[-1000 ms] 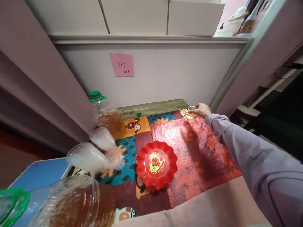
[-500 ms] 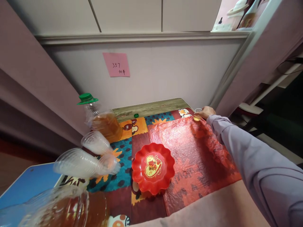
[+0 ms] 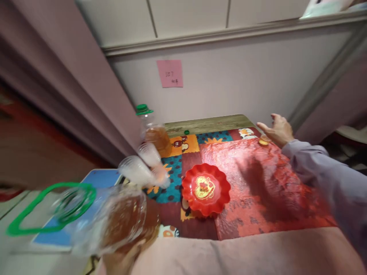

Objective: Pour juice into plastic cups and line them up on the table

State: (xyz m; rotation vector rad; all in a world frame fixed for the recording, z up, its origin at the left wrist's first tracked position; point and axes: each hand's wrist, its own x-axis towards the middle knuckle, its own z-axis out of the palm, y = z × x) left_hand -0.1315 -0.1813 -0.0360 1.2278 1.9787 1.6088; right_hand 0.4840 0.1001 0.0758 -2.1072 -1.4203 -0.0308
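My right hand (image 3: 277, 130) is raised over the far right of the table, fingers spread and holding nothing. Just below it, a small clear cup (image 3: 264, 140) with a little yellowish liquid stands on the red plastic sheet (image 3: 237, 172). At the lower left, my left hand (image 3: 123, 259) is on the near side of a large clear jug (image 3: 126, 217) of brown liquid and seems to grip it; part of the hand is hidden. The jug has an open mouth and a green handle ring (image 3: 31, 229). A red scalloped plate (image 3: 223, 187) with a gold heart lies mid-table.
Behind the jug lie stacks of clear plastic cups (image 3: 136, 170). A second jug (image 3: 157, 139) with a green cap holds brown liquid at the back left. A small green cap (image 3: 186, 132) rests near the wall, below a pink note (image 3: 170, 73).
My right hand has let go of the small cup, opened and lifted off it. My left hand has come into view at the near jug. The view has turned left.
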